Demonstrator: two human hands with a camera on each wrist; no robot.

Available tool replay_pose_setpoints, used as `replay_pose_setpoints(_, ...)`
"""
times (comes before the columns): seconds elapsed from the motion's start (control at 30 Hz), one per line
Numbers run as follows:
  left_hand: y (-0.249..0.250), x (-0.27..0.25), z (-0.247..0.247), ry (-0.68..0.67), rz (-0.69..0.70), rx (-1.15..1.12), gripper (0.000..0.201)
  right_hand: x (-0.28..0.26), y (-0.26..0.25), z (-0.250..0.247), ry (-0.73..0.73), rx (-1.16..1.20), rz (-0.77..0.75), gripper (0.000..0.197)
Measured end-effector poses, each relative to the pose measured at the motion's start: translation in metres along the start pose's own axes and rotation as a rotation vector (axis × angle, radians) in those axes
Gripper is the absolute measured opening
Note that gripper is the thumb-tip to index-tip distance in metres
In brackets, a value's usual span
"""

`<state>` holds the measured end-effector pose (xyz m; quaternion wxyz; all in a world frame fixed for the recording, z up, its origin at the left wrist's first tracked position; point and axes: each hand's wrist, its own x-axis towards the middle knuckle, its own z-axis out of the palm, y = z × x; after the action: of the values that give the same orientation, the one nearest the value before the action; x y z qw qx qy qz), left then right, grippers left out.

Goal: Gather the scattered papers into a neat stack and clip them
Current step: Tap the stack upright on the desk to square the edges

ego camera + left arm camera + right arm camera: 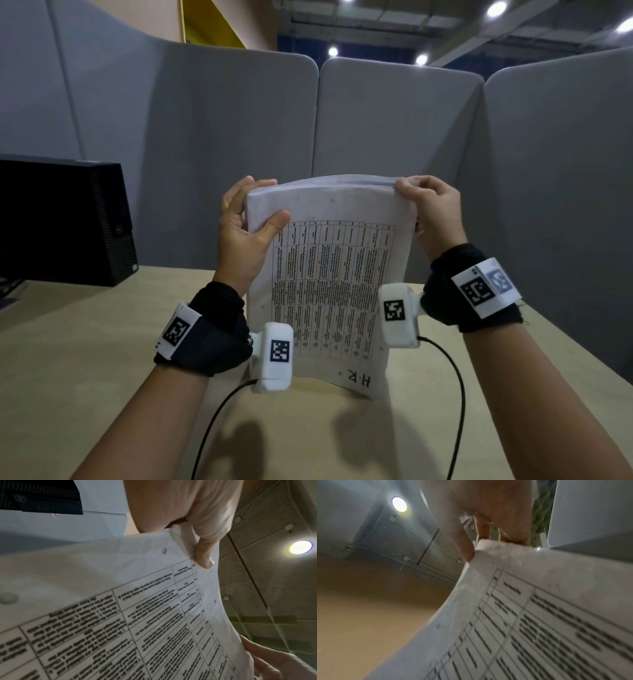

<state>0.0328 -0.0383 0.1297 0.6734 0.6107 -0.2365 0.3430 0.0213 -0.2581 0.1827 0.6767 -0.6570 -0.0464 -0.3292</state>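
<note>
Both hands are up: left hand (245, 228) grips the top left corner of the white printed paper stack (329, 274), thumb on the front sheet, and right hand (433, 209) pinches the top right corner. Room-wise, tall grey fabric partition panels (239, 144) wrap around a light wooden desk (102, 359), round ceiling lights (496, 8) overhead. Black computer tower (65, 219) sits on the desk's far left. Stack stands upright, slightly bowed, bottom edge down at the desk; can't tell if it's touching.
</note>
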Motion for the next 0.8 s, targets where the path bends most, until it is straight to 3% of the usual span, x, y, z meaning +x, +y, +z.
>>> replay_pose_setpoints(0.1, 0.005, -0.001, 0.001, -0.016, 0.013, 0.02, 0.034, 0.006, -0.003, -0.006, -0.038, -0.028, 0.07, 0.016)
replay_pose_setpoints(0.23, 0.008, -0.003, 0.003, -0.023, 0.018, 0.048, 0.033, 0.0, 0.005, -0.003, 0.13, 0.115, -0.052, 0.016)
replay_pose_setpoints(0.37, 0.01, -0.005, 0.005, -0.017, 0.021, 0.057, 0.031, -0.006, 0.017, -0.001, 0.104, 0.225, -0.091, 0.022)
replay_pose_setpoints(0.47, 0.009, -0.003, 0.003, -0.031, 0.01, 0.055, 0.026, -0.005, 0.019, -0.003, 0.099, 0.246, -0.1, 0.015)
replay_pose_setpoints(0.6, 0.005, 0.002, 0.0, -0.028, -0.035, 0.002, 0.029, -0.012, 0.03, -0.004, 0.051, 0.112, -0.159, 0.037)
replay_pose_setpoints(0.67, 0.003, 0.005, -0.001, -0.018, -0.076, -0.035, 0.027, -0.016, 0.038, -0.007, -0.067, 0.094, -0.175, 0.049)
replay_pose_setpoints(0.73, 0.002, 0.007, -0.002, -0.001, -0.087, -0.05, 0.025, -0.016, 0.043, -0.011, -0.189, 0.162, -0.122, 0.076)
replay_pose_setpoints(0.8, 0.003, 0.009, -0.001, 0.019, -0.07, -0.029, 0.025, -0.017, 0.045, -0.015, -0.315, 0.259, -0.054, 0.087)
